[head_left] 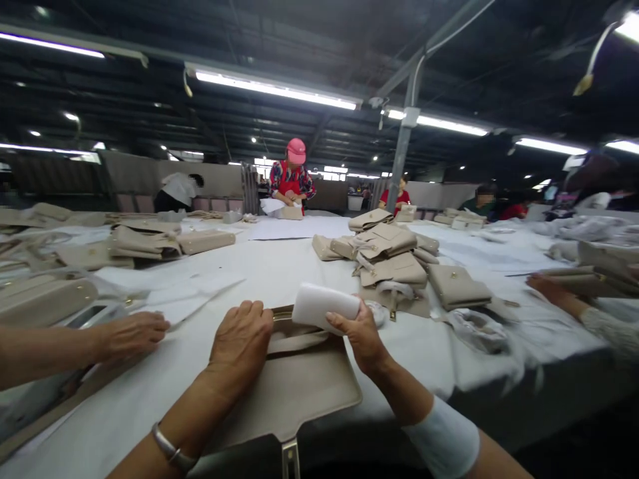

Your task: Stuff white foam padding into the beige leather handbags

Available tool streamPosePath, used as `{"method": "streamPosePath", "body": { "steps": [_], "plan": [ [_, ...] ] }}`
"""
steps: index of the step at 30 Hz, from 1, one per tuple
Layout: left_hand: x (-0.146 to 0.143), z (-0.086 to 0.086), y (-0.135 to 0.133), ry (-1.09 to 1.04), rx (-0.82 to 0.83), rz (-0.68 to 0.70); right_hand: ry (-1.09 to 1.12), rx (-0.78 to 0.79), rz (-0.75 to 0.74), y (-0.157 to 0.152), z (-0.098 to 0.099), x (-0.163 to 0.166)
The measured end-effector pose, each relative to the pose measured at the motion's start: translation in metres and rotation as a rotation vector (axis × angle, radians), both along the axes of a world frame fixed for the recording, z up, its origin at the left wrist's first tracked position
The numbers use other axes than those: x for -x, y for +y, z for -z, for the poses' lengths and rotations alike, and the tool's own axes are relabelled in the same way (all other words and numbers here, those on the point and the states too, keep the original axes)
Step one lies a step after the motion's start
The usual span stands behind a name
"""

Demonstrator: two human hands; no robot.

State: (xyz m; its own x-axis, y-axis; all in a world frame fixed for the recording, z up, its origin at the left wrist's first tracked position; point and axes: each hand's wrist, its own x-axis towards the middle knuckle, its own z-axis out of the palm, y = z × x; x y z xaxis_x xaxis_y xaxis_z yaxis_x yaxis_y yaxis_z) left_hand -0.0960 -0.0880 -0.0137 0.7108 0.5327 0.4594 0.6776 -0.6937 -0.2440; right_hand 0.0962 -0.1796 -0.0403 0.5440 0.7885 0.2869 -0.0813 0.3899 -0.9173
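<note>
A beige handbag (299, 386) lies open on the white table (279, 273) right in front of me, its flap with a metal clasp hanging over the near edge. My left hand (240, 342) presses down on the bag's left side near its opening. My right hand (360, 336) grips a white rolled wad of stuffing paper (324, 307) and holds it just above the bag's opening.
A pile of beige handbags (394, 263) sits beyond my right hand. A co-worker's hand (130, 336) rests on white paper at left; another person's hand (549, 291) reaches in at right. More bags (144, 243) lie at far left. Workers stand at the table's far end.
</note>
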Motion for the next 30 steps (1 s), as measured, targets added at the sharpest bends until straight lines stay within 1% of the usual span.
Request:
{"method": "streamPosePath", "body": {
  "steps": [6, 9, 12, 17, 20, 25, 30],
  "plan": [
    [-0.005, 0.001, -0.010, 0.066, -0.004, -0.012, 0.031, -0.011, -0.023, 0.001, -0.006, 0.003],
    [0.000, 0.002, -0.016, 0.122, 0.088, -0.013, 0.045, 0.014, -0.004, 0.003, -0.008, 0.004],
    [0.004, 0.001, -0.016, 0.154, 0.188, -0.008, 0.053, 0.009, 0.013, 0.004, -0.009, 0.005],
    [0.008, -0.004, -0.013, 0.124, 0.235, 0.015, 0.003, 0.000, 0.035, 0.006, -0.006, 0.004],
    [0.011, -0.007, -0.014, 0.100, 0.239, 0.005, 0.003, 0.019, 0.039, 0.007, -0.005, 0.003],
    [0.018, -0.008, -0.014, 0.090, 0.192, 0.090, -0.009, 0.053, 0.019, 0.007, -0.004, 0.001],
    [0.023, -0.007, -0.011, 0.041, 0.202, 0.121, -0.079, 0.055, 0.056, 0.006, -0.004, 0.000]
  ]
}}
